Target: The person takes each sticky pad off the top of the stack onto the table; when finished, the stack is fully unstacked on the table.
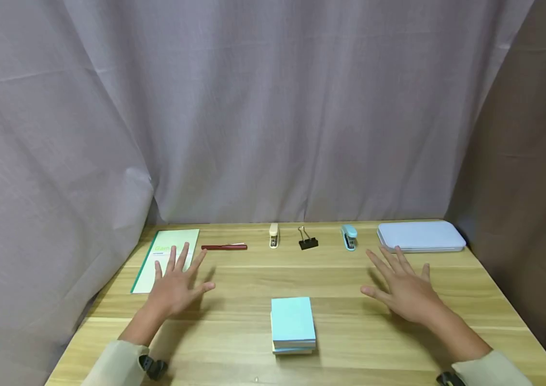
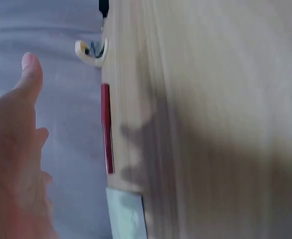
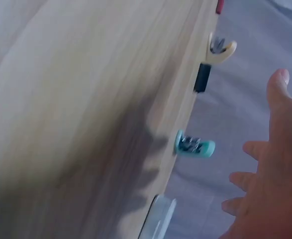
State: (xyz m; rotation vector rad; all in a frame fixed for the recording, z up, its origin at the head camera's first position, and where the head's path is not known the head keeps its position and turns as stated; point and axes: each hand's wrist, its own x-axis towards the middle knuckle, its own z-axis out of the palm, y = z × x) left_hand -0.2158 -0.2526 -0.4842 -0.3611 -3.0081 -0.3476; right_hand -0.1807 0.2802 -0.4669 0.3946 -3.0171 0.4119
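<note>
Both hands hover above the wooden table with fingers spread, holding nothing. My left hand (image 1: 175, 289) is nearest the pale green notebook (image 1: 174, 241) at the table's left, partly covering it in the head view. A dark red pen (image 1: 224, 247) lies just beyond its thumb side. On the right, my right hand (image 1: 408, 294) is in front of a pale blue-white flat case (image 1: 420, 236) and a light blue stapler (image 1: 349, 237). Between the hands, closer to me, sits a stack of sticky-note pads (image 1: 293, 321) with a light blue top.
Along the back edge stand a cream stapler (image 1: 274, 236) and a black binder clip (image 1: 308, 242). Grey curtain (image 1: 273, 107) hangs behind the table (image 1: 244, 332) and down both sides. Dark bands (image 1: 152, 367) circle the wrists.
</note>
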